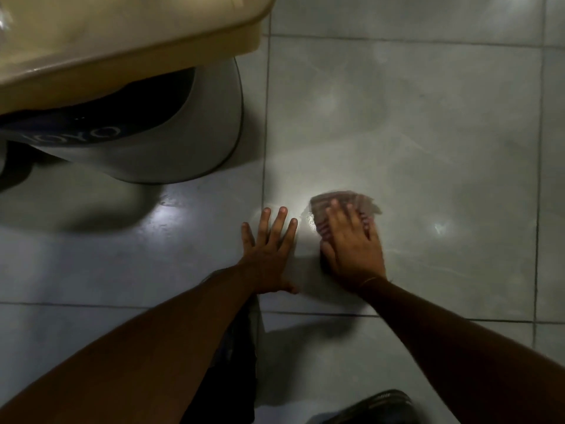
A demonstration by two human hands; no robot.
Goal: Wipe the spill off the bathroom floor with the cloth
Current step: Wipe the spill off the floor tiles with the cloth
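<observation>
My right hand (351, 243) presses flat on a brownish cloth (324, 206) against the grey tiled floor (428, 133); the cloth and hand are blurred by motion. A small wet, shiny patch (307, 217) glistens at the cloth's left edge. My left hand (269, 249) lies flat on the floor just left of it, fingers spread, holding nothing. Most of the cloth is hidden under my right palm.
A grey round bin with dark lettering (171, 133) stands at the upper left, under a beige basin or cabinet edge (122, 47). A dark shoe (376, 408) shows at the bottom edge. Dark fabric (241, 347) hangs between my forearms. Tile floor stretches to the right.
</observation>
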